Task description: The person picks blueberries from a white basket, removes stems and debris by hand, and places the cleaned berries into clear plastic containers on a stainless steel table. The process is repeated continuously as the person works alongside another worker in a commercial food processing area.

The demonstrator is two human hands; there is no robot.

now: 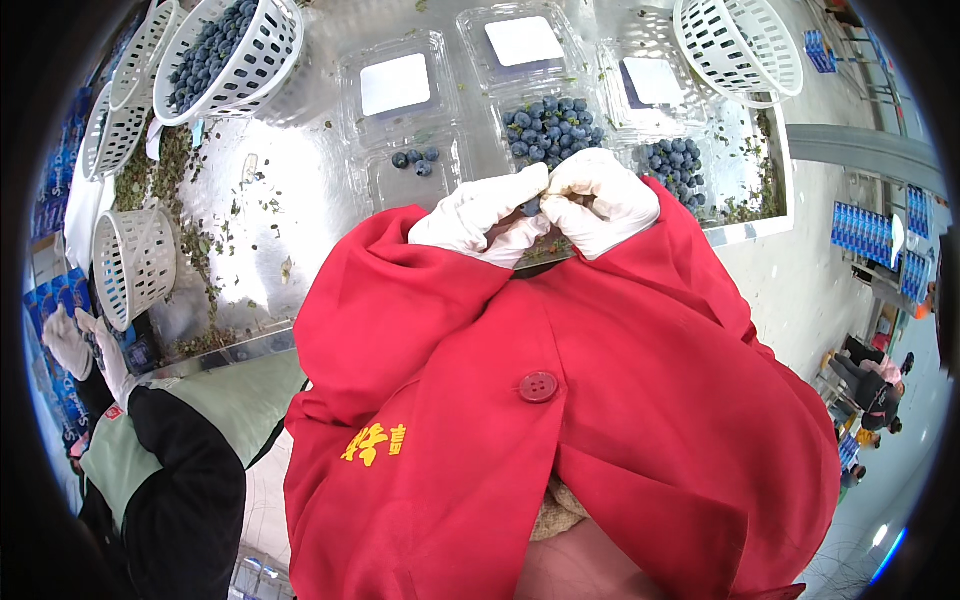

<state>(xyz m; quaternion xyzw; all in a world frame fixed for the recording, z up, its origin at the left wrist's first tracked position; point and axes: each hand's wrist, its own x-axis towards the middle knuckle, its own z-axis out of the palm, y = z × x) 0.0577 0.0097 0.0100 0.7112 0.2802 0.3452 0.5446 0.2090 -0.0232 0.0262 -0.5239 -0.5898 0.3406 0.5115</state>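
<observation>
My left hand (480,214), in a white glove, has its fingers curled around a blueberry (531,207), which shows between its fingertips. Touching it at the fingertips is my right hand (600,202), gloved too, its thumb and fingers pinched together; whether it grips anything is hidden. Just beyond both hands, an open clear plastic clamshell holds a heap of blueberries (551,129). The clamshell at the left has several loose blueberries (417,160) in its tray. More blueberries (675,169) fill part of the right clamshell, partly behind my right sleeve. Each lid bears a white pad.
A white perforated basket of blueberries (214,56) stands at the upper left, another basket (739,45) at the upper right. Stem debris (187,217) litters the metal table (300,187). A smaller basket (135,262) stands near a co-worker's gloved hands (82,345) at the left.
</observation>
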